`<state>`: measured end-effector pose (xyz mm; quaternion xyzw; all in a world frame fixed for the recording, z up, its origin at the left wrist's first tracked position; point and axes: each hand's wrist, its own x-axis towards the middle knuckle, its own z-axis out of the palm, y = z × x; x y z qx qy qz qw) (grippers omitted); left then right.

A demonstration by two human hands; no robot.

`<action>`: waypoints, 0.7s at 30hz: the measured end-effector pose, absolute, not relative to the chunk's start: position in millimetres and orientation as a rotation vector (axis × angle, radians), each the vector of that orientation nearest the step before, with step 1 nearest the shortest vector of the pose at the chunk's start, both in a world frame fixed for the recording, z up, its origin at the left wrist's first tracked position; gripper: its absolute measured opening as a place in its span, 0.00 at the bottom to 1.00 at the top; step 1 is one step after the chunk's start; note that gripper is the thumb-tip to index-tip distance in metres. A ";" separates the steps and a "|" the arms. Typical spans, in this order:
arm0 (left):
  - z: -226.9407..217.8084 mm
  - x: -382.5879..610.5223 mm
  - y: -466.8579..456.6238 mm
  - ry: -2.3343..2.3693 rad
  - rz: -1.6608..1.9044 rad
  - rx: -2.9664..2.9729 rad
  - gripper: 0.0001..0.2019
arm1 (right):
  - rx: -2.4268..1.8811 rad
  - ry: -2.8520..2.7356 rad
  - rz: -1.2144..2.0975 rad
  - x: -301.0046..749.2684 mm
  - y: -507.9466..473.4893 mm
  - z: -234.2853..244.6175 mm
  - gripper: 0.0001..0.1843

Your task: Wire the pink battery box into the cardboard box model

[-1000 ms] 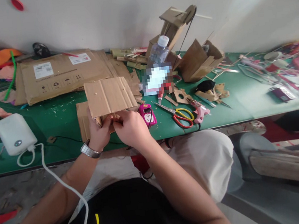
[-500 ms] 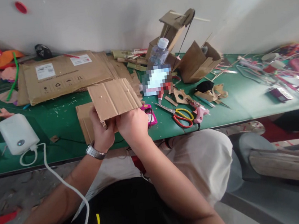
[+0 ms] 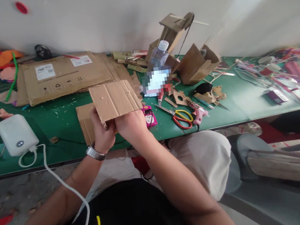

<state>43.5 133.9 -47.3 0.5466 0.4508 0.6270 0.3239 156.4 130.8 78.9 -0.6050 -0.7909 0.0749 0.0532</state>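
Observation:
A folded piece of corrugated cardboard [image 3: 115, 99] is held up over the table's near edge, its ridged top face tilted towards me. My left hand [image 3: 103, 133], with a metal watch on the wrist, is closed on its lower left side. Tucked beneath the front edge, my right hand [image 3: 131, 125] is closed on it too; its fingertips are hidden under the board. Behind the left hand a flat cardboard piece [image 3: 85, 122] lies on the table. Just right of the right hand is a pink power socket [image 3: 150, 117].
Yellow-and-red scissors [image 3: 180, 118] and a pink glue gun [image 3: 199, 113] lie to the right. A white power bank [image 3: 17, 135] with a cable sits at left. Behind are flattened cardboard boxes [image 3: 66, 77], a plastic bottle [image 3: 158, 55] and a cardboard model [image 3: 198, 62].
My right hand has shifted slightly left under the cardboard, showing more of the pink socket. The cardboard stays almost in place, and the camera view has turned slightly.

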 end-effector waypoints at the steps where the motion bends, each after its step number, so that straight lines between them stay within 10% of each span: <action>1: -47.6 43.4 134.3 1.184 1.644 1.435 0.32 | -1.841 -2.402 0.247 156.1 131.7 79.9 0.27; 21: -49.6 41.9 136.6 1.137 1.599 1.374 0.33 | -1.886 -2.388 0.264 169.3 112.9 78.8 0.18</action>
